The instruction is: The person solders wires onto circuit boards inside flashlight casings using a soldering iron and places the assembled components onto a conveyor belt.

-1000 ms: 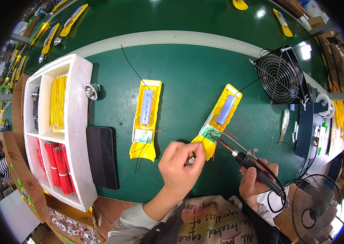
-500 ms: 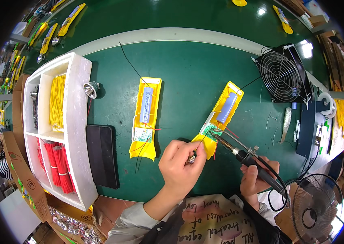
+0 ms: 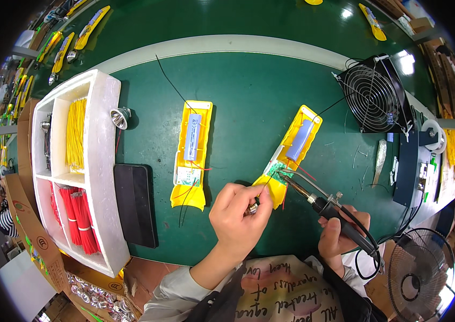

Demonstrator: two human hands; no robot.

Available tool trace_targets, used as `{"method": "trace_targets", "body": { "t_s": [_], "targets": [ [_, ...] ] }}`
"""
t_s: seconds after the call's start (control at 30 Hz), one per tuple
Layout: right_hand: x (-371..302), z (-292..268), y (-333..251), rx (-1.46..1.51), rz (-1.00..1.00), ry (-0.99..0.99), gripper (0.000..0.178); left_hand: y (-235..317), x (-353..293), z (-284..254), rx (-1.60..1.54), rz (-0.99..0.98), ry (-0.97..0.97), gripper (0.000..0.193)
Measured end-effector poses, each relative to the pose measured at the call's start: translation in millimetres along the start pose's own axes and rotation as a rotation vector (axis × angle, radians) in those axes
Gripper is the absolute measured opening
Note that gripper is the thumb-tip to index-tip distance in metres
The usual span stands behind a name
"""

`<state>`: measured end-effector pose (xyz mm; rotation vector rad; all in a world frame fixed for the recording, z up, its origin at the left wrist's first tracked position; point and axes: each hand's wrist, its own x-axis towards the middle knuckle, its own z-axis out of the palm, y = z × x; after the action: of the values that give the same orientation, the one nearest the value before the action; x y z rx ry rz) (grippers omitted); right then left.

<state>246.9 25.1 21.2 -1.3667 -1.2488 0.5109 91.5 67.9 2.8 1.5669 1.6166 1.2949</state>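
Observation:
My right hand (image 3: 340,232) grips a soldering iron (image 3: 345,228) with a curved metal tube along its side. The tip of the iron meets the green circuit board (image 3: 277,169) in a tilted yellow flashlight housing (image 3: 292,150). A blue-purple cylindrical battery (image 3: 300,140) lies in that housing above the board. My left hand (image 3: 240,214) is closed in a pinch at the housing's lower end, with a thin dark wire (image 3: 266,184) between the fingertips. A small shiny metal part (image 3: 252,207), mostly covered, shows inside its fingers. Left of it lies a second yellow housing (image 3: 201,155) with battery, board and loose wires.
A white foam box (image 3: 110,177) holds yellow and red wire bundles at left. Beside it are a reflector cup (image 3: 120,117) and a black flat tray (image 3: 135,206). A square black fan (image 3: 372,96) stands back right, near wire scraps (image 3: 360,155). More housings (image 3: 93,27) lie beyond the pale ledge.
Almost nothing differs: the whole view has shifted very slightly. Both hands, the iron and the wire keep their places on the board.

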Motion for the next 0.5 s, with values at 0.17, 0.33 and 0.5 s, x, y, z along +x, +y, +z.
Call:
{"method": "trace_targets", "body": {
  "t_s": [0.17, 0.33, 0.5],
  "targets": [
    [1.2, 1.1, -1.5, 0.003, 0.005, -0.006, 0.031, 0.1, 0.3, 0.4, -0.007, -0.006, 0.007, 0.010],
    [-1.1, -0.7, -2.0, -0.012, 0.005, 0.020, 0.031, 0.9, 1.0, -0.3, -0.006, -0.011, -0.003, 0.010],
    [-1.1, -6.0, -4.7, -0.002, -0.018, 0.088, 0.033, 0.7, -0.7, -1.6, 0.000, 0.002, 0.004, 0.009]
  ]
}}
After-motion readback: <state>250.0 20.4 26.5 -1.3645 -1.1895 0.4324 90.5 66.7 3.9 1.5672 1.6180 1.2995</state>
